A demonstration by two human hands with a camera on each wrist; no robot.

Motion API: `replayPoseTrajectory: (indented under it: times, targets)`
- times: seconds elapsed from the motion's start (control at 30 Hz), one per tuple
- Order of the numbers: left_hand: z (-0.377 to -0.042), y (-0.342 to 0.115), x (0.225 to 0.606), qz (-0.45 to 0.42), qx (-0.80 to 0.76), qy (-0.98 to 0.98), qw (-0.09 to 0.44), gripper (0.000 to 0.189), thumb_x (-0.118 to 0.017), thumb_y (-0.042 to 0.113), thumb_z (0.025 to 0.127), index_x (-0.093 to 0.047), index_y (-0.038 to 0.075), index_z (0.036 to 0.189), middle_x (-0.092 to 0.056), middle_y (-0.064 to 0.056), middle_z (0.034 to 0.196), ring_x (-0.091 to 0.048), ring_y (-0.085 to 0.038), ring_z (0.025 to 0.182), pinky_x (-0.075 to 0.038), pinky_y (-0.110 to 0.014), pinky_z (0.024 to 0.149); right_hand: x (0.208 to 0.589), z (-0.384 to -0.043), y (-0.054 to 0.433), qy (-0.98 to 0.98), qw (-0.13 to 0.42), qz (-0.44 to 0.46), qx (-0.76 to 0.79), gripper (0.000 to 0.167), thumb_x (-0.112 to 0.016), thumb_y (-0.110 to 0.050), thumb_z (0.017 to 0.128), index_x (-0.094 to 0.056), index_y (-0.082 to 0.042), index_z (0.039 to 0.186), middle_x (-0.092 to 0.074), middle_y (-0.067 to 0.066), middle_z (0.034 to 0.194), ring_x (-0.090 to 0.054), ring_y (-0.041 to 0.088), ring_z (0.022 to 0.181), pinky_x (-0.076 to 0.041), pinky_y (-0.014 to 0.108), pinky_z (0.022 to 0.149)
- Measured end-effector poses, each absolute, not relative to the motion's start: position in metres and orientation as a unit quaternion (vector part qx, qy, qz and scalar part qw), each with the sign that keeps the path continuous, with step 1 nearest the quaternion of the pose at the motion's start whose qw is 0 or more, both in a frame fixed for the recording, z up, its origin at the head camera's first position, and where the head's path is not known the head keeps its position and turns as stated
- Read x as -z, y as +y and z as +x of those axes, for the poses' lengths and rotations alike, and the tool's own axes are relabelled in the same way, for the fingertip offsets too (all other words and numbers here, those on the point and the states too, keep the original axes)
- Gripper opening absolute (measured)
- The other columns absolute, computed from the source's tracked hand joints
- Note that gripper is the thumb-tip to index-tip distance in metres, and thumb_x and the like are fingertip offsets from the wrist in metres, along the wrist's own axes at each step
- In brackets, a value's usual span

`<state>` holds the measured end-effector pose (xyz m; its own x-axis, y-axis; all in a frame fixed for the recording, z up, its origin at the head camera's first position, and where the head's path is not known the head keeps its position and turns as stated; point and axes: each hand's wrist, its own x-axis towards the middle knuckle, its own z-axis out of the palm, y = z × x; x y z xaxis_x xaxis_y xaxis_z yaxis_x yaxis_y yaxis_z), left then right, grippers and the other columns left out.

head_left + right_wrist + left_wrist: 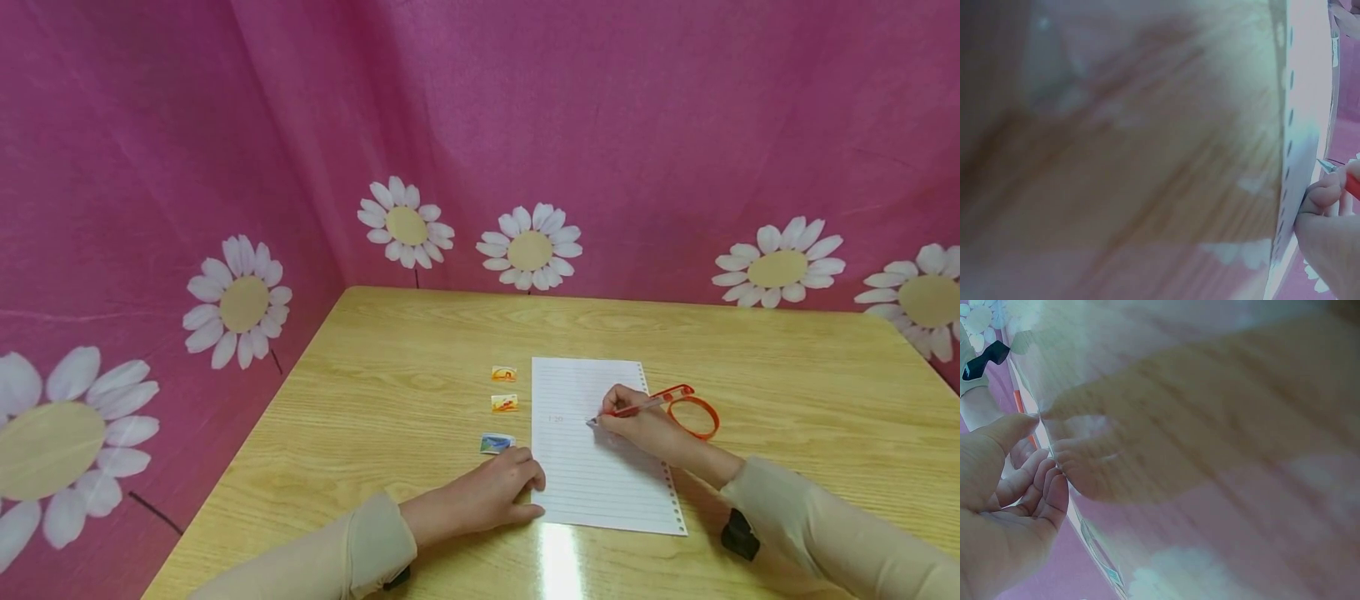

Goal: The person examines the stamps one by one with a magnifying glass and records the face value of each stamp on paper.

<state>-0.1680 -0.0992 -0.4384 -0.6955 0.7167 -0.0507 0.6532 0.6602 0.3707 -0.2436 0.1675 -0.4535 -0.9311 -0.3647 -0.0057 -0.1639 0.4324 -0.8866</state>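
My right hand (630,421) pinches a red pen (648,402), its tip at the middle of a lined sheet of paper (600,492). Faint writing (556,419) that looks like numerals stands left of the tip. In the right wrist view the metal pen tip (1327,165) shows beyond the fingers, close over the paper. My left hand (495,492) rests at the paper's lower left edge, fingers relaxed and fingertips on the edge. Just above it lies a small blue and green picture piece (495,442). In the left wrist view the left hand (1019,487) touches the tabletop.
Two small yellow-orange picture pieces (504,374) (505,403) lie in a column left of the paper. A red ring (693,417) lies right of it, beside my right wrist. Pink cloth with daisies (529,250) stands behind and left of the wooden table (405,358).
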Motion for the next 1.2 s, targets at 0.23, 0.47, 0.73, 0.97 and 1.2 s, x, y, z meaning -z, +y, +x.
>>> replayPoseTrajectory:
  times: [0.23, 0.47, 0.73, 0.97, 1.2]
  targets:
    - [-0.1670, -0.0989, 0.4369, 0.381, -0.170, 0.904, 0.092, 0.022, -0.070, 0.028, 0.091, -0.065, 0.011, 0.103, -0.054, 0.004, 0.098, -0.040, -0.001, 0.086, -0.040, -0.011, 0.073, 0.4541, -0.2440, 0.1682, 0.837, 0.099, -0.159, 0.514, 0.020, -0.065, -0.004, 0.089, -0.048, 0.006, 0.091, -0.051, 0.001, 0.075, -0.048, 0.002, 0.060, -0.038, 0.017, 0.052]
    - [-0.1667, -0.0981, 0.4371, 0.385, -0.168, 0.903, 0.088, 0.022, -0.070, 0.028, 0.091, -0.065, 0.011, 0.104, -0.054, 0.004, 0.097, -0.040, -0.001, 0.085, -0.039, -0.010, 0.073, 0.4517, -0.2421, 0.1676, 0.843, 0.080, -0.162, 0.507, 0.018, -0.064, -0.002, 0.087, -0.048, 0.004, 0.090, -0.050, -0.001, 0.073, -0.047, 0.002, 0.060, -0.036, 0.017, 0.052]
    - [-0.1660, -0.0978, 0.4366, 0.383, -0.168, 0.904, 0.090, 0.022, -0.070, 0.028, 0.091, -0.065, 0.011, 0.103, -0.055, 0.004, 0.097, -0.040, -0.001, 0.085, -0.040, -0.010, 0.074, 0.4542, -0.2409, 0.1681, 0.842, 0.059, -0.162, 0.512, 0.017, -0.065, -0.003, 0.087, -0.049, 0.003, 0.089, -0.050, -0.001, 0.074, -0.046, 0.001, 0.061, -0.037, 0.017, 0.053]
    - [-0.1672, -0.0991, 0.4411, 0.389, -0.171, 0.901, 0.083, 0.021, -0.070, 0.028, 0.091, -0.065, 0.011, 0.103, -0.055, 0.004, 0.098, -0.040, -0.001, 0.085, -0.040, -0.011, 0.074, 0.4565, -0.2407, 0.1701, 0.838, 0.069, -0.100, 0.531, 0.018, -0.064, -0.006, 0.087, -0.049, 0.003, 0.090, -0.047, -0.005, 0.069, -0.043, 0.002, 0.058, -0.036, 0.018, 0.052]
    - [-0.1674, -0.1002, 0.4414, 0.390, -0.169, 0.902, 0.078, 0.021, -0.070, 0.028, 0.091, -0.064, 0.011, 0.102, -0.056, 0.003, 0.099, -0.043, -0.002, 0.089, -0.043, -0.012, 0.079, 0.4546, -0.2412, 0.1715, 0.834, 0.087, -0.115, 0.533, 0.020, -0.065, -0.007, 0.087, -0.049, 0.004, 0.092, -0.049, -0.002, 0.074, -0.047, 0.003, 0.060, -0.039, 0.018, 0.053]
